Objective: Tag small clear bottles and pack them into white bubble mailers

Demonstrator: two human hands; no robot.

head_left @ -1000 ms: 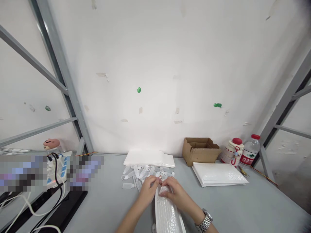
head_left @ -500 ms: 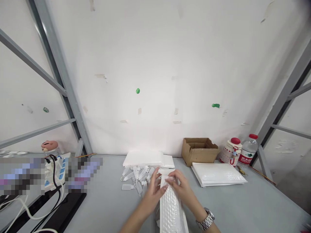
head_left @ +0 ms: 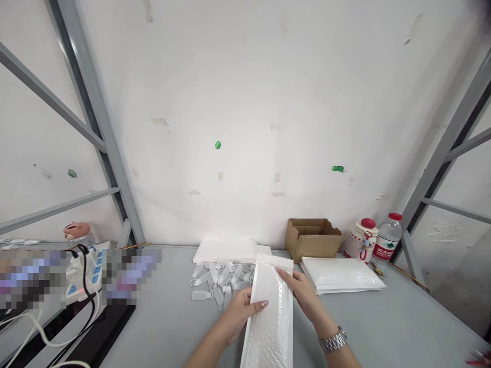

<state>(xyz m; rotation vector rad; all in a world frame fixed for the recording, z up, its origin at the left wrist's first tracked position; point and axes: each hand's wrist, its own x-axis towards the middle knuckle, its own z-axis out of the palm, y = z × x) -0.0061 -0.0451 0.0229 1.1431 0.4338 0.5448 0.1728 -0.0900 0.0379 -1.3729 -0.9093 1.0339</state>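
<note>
A white bubble mailer (head_left: pixel 270 312) stands lifted above the grey table, its open flap end pointing away from me. My left hand (head_left: pixel 240 313) grips its left edge, thumb on the front. My right hand (head_left: pixel 303 291), with a metal watch on the wrist, holds its right edge near the top. Just behind the mailer lies a heap of small white plastic tags (head_left: pixel 218 281).
A flat stack of white mailers (head_left: pixel 226 250) lies by the wall, another stack (head_left: pixel 341 276) at the right. An open cardboard box (head_left: pixel 312 239), a white jar and a water bottle (head_left: pixel 385 240) stand at the back right. A power strip with cables (head_left: pixel 82 276) sits left.
The mailer has been raised and turned face-on toward me. My hands moved from its far end, where the fingers were together, to its two side edges.
</note>
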